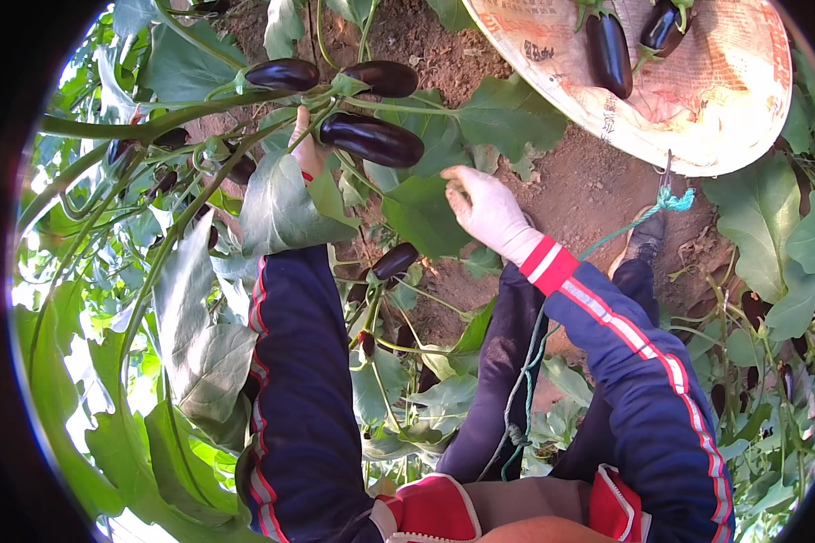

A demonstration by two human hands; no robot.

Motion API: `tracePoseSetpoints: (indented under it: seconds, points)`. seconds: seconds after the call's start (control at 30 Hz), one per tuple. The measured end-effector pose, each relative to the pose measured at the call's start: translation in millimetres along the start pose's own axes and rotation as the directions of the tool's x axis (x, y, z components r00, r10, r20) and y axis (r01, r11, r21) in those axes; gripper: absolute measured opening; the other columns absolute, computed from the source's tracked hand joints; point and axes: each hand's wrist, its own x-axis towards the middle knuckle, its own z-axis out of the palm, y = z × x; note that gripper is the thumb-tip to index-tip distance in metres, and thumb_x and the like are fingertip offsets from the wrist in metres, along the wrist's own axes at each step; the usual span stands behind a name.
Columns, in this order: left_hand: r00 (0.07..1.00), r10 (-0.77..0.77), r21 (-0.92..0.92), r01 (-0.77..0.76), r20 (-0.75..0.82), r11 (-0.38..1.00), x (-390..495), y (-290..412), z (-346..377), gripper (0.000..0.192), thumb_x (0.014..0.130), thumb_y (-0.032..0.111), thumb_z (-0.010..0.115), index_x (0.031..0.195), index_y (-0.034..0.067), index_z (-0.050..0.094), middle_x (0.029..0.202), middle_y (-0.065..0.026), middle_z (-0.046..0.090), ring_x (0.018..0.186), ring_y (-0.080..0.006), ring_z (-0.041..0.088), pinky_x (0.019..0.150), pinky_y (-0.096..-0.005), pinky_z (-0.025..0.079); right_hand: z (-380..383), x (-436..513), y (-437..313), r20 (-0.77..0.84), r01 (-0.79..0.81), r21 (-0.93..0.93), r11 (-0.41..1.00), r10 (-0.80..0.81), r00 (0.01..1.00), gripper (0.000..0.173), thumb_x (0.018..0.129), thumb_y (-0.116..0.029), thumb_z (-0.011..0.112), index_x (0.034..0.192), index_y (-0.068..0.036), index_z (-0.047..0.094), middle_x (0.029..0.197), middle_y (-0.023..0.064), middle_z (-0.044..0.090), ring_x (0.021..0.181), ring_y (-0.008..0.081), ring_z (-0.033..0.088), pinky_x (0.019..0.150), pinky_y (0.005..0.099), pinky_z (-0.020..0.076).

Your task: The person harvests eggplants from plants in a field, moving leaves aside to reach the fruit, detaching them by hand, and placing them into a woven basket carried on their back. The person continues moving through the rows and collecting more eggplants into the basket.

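Observation:
My left hand (306, 148) is among the stems of an eggplant plant, partly covered by a broad leaf (288, 203). One finger points up beside a branching stem (244, 139); its grip is hidden. Just right of it hangs a glossy dark purple eggplant (372, 140). Two more eggplants, one on the left (283, 75) and one on the right (382, 79), hang above that hand. My right hand (485, 207) is below and right of the glossy eggplant, apart from it. Its thumb and fingers are parted with nothing between them.
At the upper right, a wide basket (706, 136) lined with printed paper holds several eggplants (610, 54). A metal hook (665, 173) and green rope (611, 234) run from its rim towards my waist. Leafy plants border the soil (550, 183) on both sides. A smaller eggplant (395, 260) hangs low.

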Motion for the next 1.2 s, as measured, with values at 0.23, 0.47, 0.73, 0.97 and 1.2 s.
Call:
tracePoseSetpoints:
  seconds: [0.23, 0.47, 0.73, 0.97, 1.2]
  points:
    - [0.984, -0.010, 0.025, 0.015, -0.180, 1.000, -4.1, 1.3, -27.1, 0.031, 0.094, 0.037, 0.056, 0.109, 0.011, 0.064, 0.102, -0.0074, 0.068, 0.089, -0.0253, 0.066, 0.082, -0.0410, 0.054, 2.3, -35.6, 10.7, 0.013, -0.096, 0.070, 0.993, 0.095, 0.995, 0.024, 0.088, -0.013, 0.061, 0.110, -0.003, 0.059, 0.090, 0.0160, 0.067, 0.087, 0.0353, 0.065, 0.078, 0.0432, 0.0513]
    - [0.980, 0.037, 0.078, -0.053, 0.197, 0.996, -130.6, 59.9, 4.7, 0.019, 0.090, 0.021, 0.050, 0.095, 0.007, 0.062, 0.098, -0.0091, 0.068, 0.093, -0.0236, 0.064, 0.084, -0.0326, 0.051, -14.4, -122.2, 30.6, 0.027, -0.134, 0.039, 0.990, 0.133, 0.991, 0.023, 0.091, -0.014, 0.061, 0.111, -0.005, 0.059, 0.087, 0.0146, 0.068, 0.082, 0.0331, 0.067, 0.075, 0.0406, 0.0528]
    - [0.954, -0.170, -0.115, 0.203, 0.246, 0.972, -270.4, -36.1, 55.8, 0.048, 0.101, 0.038, 0.042, 0.121, -0.005, 0.054, 0.108, -0.0218, 0.065, 0.101, -0.0338, 0.064, 0.093, -0.0459, 0.051, -32.8, -125.9, -58.3, 0.481, -0.445, 0.632, 0.635, 0.128, 0.867, 0.058, 0.094, -0.038, 0.064, 0.133, 0.001, 0.046, 0.121, 0.0171, 0.061, 0.113, 0.0222, 0.059, 0.099, 0.0326, 0.0438]
    - [0.881, -0.225, 0.441, 0.020, 0.417, 0.897, -261.5, -25.2, 101.2, 0.043, 0.100, 0.032, 0.046, 0.121, -0.005, 0.056, 0.111, -0.0166, 0.067, 0.099, -0.0266, 0.066, 0.089, -0.0372, 0.053, -81.8, -150.4, -68.0, 0.670, -0.652, 0.657, 0.379, 0.104, 0.735, 0.079, 0.089, -0.054, 0.064, 0.142, 0.000, 0.042, 0.126, 0.0076, 0.057, 0.114, 0.0159, 0.053, 0.100, 0.0304, 0.0405]
    - [0.315, 0.937, 0.932, -0.269, -0.154, 0.244, -123.4, 36.8, -63.9, 0.060, 0.082, 0.006, 0.071, 0.134, -0.006, 0.042, 0.124, -0.0201, 0.055, 0.111, -0.0289, 0.054, 0.101, -0.0371, 0.041, -152.2, -143.2, -41.5, 0.436, -0.493, 0.862, 0.120, 0.323, 0.840, 0.084, 0.084, -0.064, 0.063, 0.135, 0.000, 0.047, 0.116, 0.0219, 0.064, 0.101, 0.0315, 0.066, 0.094, 0.0414, 0.0523]
